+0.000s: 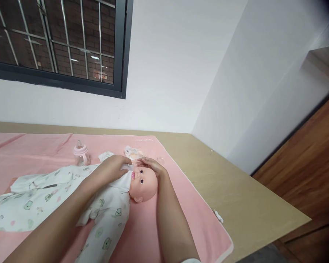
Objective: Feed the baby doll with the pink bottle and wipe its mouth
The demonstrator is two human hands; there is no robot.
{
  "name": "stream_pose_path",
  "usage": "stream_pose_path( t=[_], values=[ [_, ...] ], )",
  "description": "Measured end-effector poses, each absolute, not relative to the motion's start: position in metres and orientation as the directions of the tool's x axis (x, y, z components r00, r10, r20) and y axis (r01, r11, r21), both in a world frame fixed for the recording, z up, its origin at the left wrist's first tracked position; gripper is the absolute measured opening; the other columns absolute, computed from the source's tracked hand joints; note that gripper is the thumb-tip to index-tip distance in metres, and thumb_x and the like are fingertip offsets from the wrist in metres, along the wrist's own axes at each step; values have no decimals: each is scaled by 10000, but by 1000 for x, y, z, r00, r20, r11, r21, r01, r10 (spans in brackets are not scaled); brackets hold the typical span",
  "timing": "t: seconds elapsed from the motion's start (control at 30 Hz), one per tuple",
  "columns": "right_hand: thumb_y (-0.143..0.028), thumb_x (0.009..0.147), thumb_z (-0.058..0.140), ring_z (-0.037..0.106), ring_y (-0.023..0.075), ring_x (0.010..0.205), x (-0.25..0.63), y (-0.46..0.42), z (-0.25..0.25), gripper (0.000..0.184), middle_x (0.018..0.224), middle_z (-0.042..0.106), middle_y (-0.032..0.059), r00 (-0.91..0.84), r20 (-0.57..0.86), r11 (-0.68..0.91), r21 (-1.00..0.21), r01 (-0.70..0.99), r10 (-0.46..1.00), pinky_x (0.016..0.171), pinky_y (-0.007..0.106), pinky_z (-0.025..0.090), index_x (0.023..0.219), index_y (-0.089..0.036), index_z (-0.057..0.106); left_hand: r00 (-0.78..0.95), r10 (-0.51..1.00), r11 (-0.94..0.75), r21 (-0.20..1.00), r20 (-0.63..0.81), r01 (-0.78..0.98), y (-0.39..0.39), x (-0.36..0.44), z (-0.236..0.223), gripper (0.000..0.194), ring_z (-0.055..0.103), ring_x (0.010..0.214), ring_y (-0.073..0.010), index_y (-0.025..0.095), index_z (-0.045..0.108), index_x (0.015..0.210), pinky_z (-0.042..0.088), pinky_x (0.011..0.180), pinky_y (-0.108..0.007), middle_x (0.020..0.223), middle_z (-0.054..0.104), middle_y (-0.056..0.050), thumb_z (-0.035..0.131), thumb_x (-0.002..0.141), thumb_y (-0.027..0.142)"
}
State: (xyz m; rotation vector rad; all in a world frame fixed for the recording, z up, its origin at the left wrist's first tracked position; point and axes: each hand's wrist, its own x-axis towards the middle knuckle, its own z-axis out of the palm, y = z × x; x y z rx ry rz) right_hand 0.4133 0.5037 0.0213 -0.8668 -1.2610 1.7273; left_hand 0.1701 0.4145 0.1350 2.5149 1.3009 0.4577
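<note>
A baby doll [146, 184] lies on its back on a pink mat [142, 230], its bald head to the right. It wears a white romper [57, 182] printed with small green animals. At its neck is a white bib [123, 182] that covers the upper chest. My left hand [116, 167] reaches across the chest, its fingers closed on the bib's edge near the chin. Curved round the far side of the doll's head is my right hand [152, 165], fingers stretched towards the neck; its fingertips are partly hidden.
A pink baby bottle [81, 153] with a handle stands behind the doll. A printed packet [132, 151] lies beyond my hands, and a small clear item [160, 160] sits near it. On the mat's right edge is a white scrap [218, 216]. The wooden tabletop [235, 193] extends right.
</note>
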Motion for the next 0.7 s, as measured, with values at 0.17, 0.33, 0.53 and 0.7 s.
stream_pose_path(
  t=[0.17, 0.33, 0.53, 0.7],
  values=[
    [-399, 700, 781, 656, 166, 857, 413, 503, 22, 399, 902, 712, 73, -439, -65, -177, -960, -219, 896, 855, 296, 484, 996, -148, 689, 544, 821, -566, 372, 174, 735, 414, 172, 135, 370, 645, 1023, -271, 222, 698, 1056, 461, 839, -322, 1107, 715, -53, 492, 755, 157],
    [-383, 701, 776, 664, 166, 872, 412, 504, 21, 401, 913, 714, 76, -402, -66, -169, -959, -226, 913, 897, 299, 470, 1003, -137, 680, 503, 843, -538, 323, 191, 779, 413, 175, 134, 406, 629, 1073, -282, 229, 683, 1105, 462, 835, -322, 1157, 698, -57, 465, 777, 133],
    [-380, 700, 774, 675, 167, 856, 411, 505, 20, 401, 908, 715, 83, -373, -54, -152, -959, -239, 926, 895, 289, 475, 993, -125, 677, 518, 832, -552, 380, 196, 743, 409, 173, 142, 368, 613, 1104, -278, 206, 682, 1109, 459, 886, -331, 1177, 687, -64, 490, 800, 149],
    [-374, 683, 786, 679, 173, 863, 411, 504, 21, 405, 897, 716, 74, -358, -76, -164, -961, -224, 931, 885, 292, 483, 989, -133, 673, 587, 795, -585, 448, 151, 676, 399, 172, 148, 298, 622, 1074, -272, 222, 698, 1052, 462, 866, -328, 1126, 703, -51, 530, 807, 202]
  ],
)
